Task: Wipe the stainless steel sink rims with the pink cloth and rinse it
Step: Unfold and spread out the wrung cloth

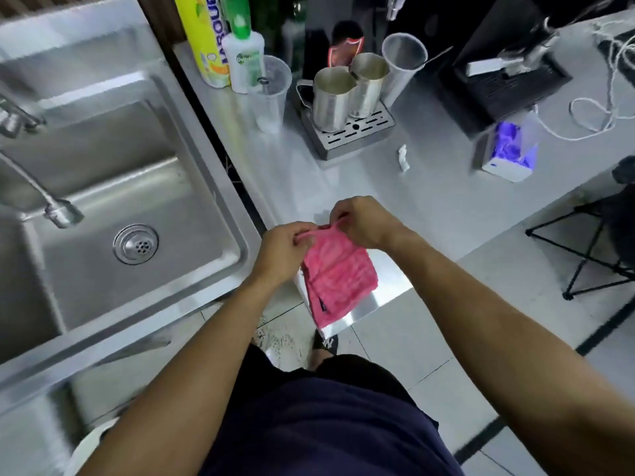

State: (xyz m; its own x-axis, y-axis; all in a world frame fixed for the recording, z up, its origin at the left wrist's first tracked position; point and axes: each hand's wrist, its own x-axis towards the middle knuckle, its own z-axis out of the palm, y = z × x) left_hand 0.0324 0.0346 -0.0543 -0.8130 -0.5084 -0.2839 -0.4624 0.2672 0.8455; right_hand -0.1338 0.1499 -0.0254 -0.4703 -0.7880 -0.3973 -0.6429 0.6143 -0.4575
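My left hand (280,250) and right hand (364,221) each pinch a top corner of the pink cloth (338,280), fingers closed tight, so it hangs folded below them over the counter's (343,180) near corner. The stainless steel sink (209,187) sits just left of my left hand, its drain (136,244) farther left.

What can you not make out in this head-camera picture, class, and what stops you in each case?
- Fingertips of the left hand and right hand: tucked behind the pink cloth they pinch.
- Tap: its base is cut off by the left edge.
- Yellow bottle: top cut off, label only partly readable.
- Sink rims: blur hides whether they are wet or dirty.
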